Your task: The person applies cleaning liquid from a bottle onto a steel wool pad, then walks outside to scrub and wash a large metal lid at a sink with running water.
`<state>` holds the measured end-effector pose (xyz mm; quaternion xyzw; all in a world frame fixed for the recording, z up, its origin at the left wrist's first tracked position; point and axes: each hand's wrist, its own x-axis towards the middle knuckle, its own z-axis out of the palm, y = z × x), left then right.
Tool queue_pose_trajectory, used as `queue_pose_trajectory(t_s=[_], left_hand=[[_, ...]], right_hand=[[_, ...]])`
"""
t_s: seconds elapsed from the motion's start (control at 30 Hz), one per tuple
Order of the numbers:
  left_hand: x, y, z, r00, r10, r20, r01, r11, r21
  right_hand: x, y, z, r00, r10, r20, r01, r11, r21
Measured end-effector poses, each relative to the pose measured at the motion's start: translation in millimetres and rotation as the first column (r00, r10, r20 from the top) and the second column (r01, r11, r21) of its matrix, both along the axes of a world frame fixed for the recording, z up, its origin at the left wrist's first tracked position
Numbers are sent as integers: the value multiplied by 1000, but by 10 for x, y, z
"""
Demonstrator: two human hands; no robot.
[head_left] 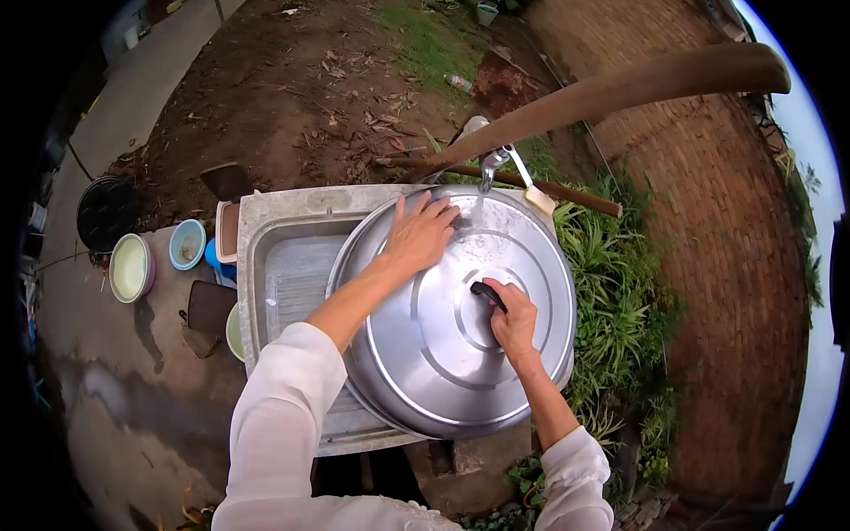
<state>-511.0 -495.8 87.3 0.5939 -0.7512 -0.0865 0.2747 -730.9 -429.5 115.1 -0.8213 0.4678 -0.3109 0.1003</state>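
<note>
Rinsing step: big metal lid (443, 354) tilted over the sink (292, 265) under the running tap (490, 166). Left hand (419, 234) flat on the far rim, fingers spread; right hand (512, 317) fingers curled around the black knob (487, 294). Next probably rotating the lid. Sink contents hidden; water stream faint.

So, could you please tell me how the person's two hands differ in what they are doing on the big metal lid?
The left hand lies flat with fingers spread on the lid near its far rim, under the tap; the right hand is curled in a closed grip around the black handle at the lid's centre. The left hand sits where water is running; the right hand is clear of the stream. Both touch the same lid, over the sink.
</note>
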Motion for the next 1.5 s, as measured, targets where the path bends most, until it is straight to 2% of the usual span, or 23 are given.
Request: queue_pose_trajectory(t_s=[0.07,0.13,0.2,0.27,0.3,0.33,0.4,0.47,0.5,0.53,0.6,0.67,0.73,0.8,0.83,0.97,1.07,1.13,1.2,1.37,1.43,1.47,1.5], left_hand=[[-294,-115,159,979,-201,19,198,975,100],[-540,11,-71,851,-506,-137,513,859,12],[-432,-82,49,847,-526,-75,531,841,103],[-364,-553,-75,961,-273,32,272,962,33],[-319,-813,-80,989,-140,47,134,985,111],[-258,-841,241,987,-159,6,148,934,326],[-357,-779,-1,989,-129,68,124,990,67],[-281,-367,-66,908,-420,7,420,907,-27],[-233,-169,6,846,-533,-32,533,846,12],[-163,-140,46,827,-562,-31,562,826,26],[-214,-435,111,890,-456,27,447,881,156],[-487,-765,39,919,-378,110,366,924,113],[-838,-809,-31,826,-553,112,551,833,51],[-985,-680,1,610,-793,9,789,608,85],[-910,-644,-10,568,-823,5,821,567,74],[47,16,70,736,-677,-20,676,732,79],[703,637,95,778,-619,112,601,784,156],[710,591,67,815,-573,81,561,817,138],[474,272,-7,926,-373,55,372,928,17],[24,-674,19,994,-107,-19,108,985,136],[147,-674,-127,972,-45,-231,81,985,152],[315,-631,-240,974,-21,-224,56,987,152],[481,-518,-373,947,61,-314,28,962,273]], right_hand=[[-15,-10,11,999,12,-31,-13,1000,-19],[-43,-11,-61,1000,13,-15,-14,999,-53],[-55,9,-86,1000,20,-15,-21,999,-36],[-80,7,-71,999,35,-32,-35,999,-4],[-72,1,-43,998,38,-47,-39,999,-18],[-70,2,-22,997,37,-62,-39,999,-27],[-89,36,-36,999,25,-29,-25,1000,-14],[-75,0,-37,997,43,-65,-45,999,-21],[-65,-39,-36,998,34,-51,-35,999,-23],[-57,-41,-45,999,31,-29,-32,999,-15],[-90,18,-62,999,24,-25,-24,1000,1],[-86,-14,-72,998,28,-53,-29,999,-25],[-95,9,-92,993,-1,-116,-2,1000,-22],[-75,-16,-79,978,-24,-207,10,998,-68],[-72,-17,-82,972,-32,-233,11,996,-91],[-74,-14,-66,968,-49,-246,34,997,-66],[-13,-9,12,987,-59,-152,33,985,-172],[-24,17,-15,985,-43,-165,18,989,-149],[-27,5,-48,990,-63,-122,50,993,-110],[-24,-8,-9,976,-98,-194,75,990,-122],[-109,14,-7,987,-60,-147,51,997,-64],[-131,-42,-3,996,-44,-74,42,999,-29],[-200,-63,12,996,-27,-85,25,999,-31]])
